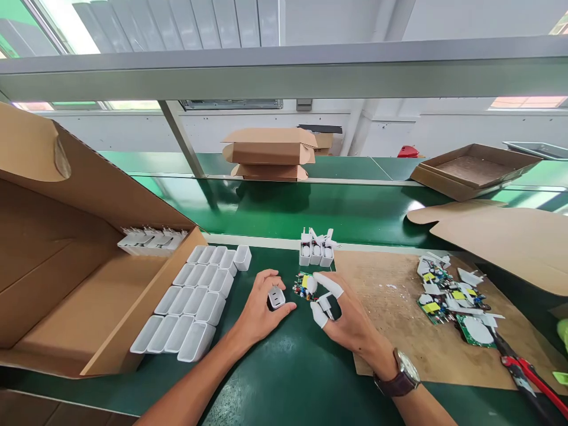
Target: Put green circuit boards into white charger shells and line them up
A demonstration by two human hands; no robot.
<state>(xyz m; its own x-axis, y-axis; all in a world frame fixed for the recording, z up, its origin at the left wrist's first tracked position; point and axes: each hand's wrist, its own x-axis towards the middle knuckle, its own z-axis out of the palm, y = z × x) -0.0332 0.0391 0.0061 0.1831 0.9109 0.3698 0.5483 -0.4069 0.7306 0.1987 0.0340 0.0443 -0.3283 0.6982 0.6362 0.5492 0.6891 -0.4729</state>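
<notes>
My left hand [266, 305] is closed round a small white charger casing [276, 297], its end with slots facing up. To its right, my right hand [348, 310], with white covers on thumb and forefinger, grips a circuit board [303, 285] with a yellow block and a white round pad. A white plug piece [325, 305] hangs between thumb and fingers of that hand, beside the board. The casing and the board are apart. Left of my hands stand rows of white open casings [194, 300]. Just beyond the hands are several filled casings [316, 253].
A large cardboard box [102, 296] with white parts [152, 241] inside stands at left. On a brown board [390, 331] at right lie a heap of circuit boards [452, 293] and red-handled cutters [528, 373]. Cardboard trays [270, 148] sit beyond the green belt [266, 207].
</notes>
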